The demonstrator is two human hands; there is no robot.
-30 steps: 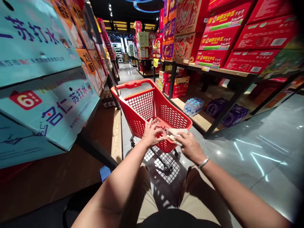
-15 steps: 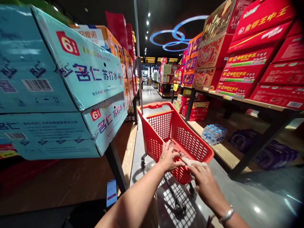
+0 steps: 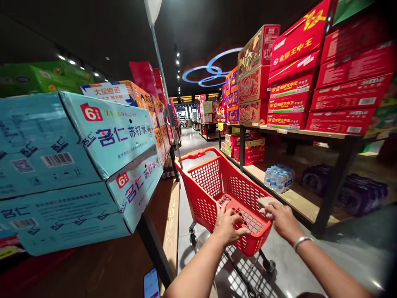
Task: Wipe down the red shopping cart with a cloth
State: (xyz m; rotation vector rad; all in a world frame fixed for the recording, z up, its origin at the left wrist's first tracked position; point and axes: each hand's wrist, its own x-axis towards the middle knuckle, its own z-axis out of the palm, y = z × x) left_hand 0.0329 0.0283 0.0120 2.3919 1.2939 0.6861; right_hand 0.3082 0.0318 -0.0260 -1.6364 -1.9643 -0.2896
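Observation:
A red plastic shopping cart (image 3: 214, 188) with a lattice basket stands in front of me. My left hand (image 3: 228, 223) lies over the near left corner of its rim. Its fingers curl inward over the edge and its thumb points right. At the right side rim, my right hand (image 3: 281, 219) pinches a beige cloth (image 3: 265, 203), which touches the rim. A silver bracelet (image 3: 301, 242) circles my right wrist. No goods show in the part of the basket that I can see.
Blue cartons (image 3: 120, 132) jut out on the left shelf. Red boxes (image 3: 294, 82) are stacked on the right shelf, with bottled water packs (image 3: 279, 179) below. A metal pole (image 3: 159, 62) rises beside the cart. A phone (image 3: 151, 283) shows at lower left.
My right hand has carried the cloth from the near rim to the right side rim, away from my left hand. My left hand stays at the near left corner. The view has tilted up.

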